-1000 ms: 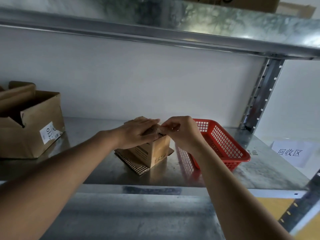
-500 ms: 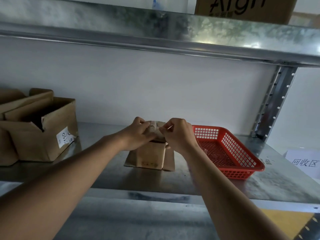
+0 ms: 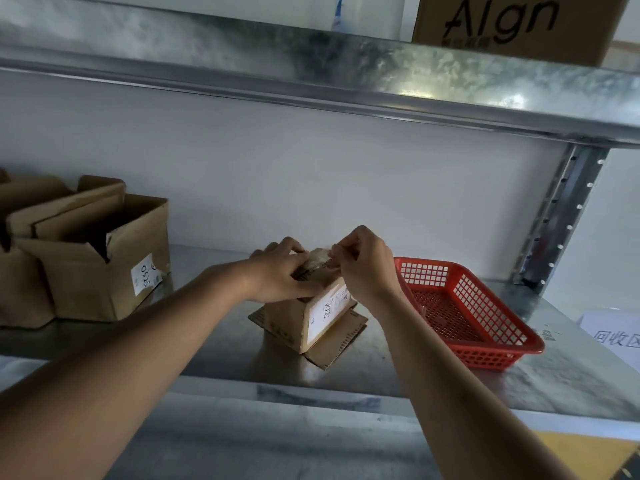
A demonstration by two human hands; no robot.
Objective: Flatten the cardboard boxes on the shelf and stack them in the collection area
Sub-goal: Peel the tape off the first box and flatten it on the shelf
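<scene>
One small cardboard box stood near the middle of the metal shelf, on top of a flattened piece of cardboard that showed past its base on the right and front. A white label faced right on its side. The left hand lay over the box's top, fingers curled down onto it, gripping it. The right hand pinched a strip of clear tape that rose from the box's top; the two hands were close together, almost touching. To the left stood two larger open cardboard boxes, flaps up, side by side, one cut off by the frame edge. Just right of the small box sat one red plastic basket. One paper sign lay at the shelf's far right. On the shelf above stood one printed carton.
</scene>
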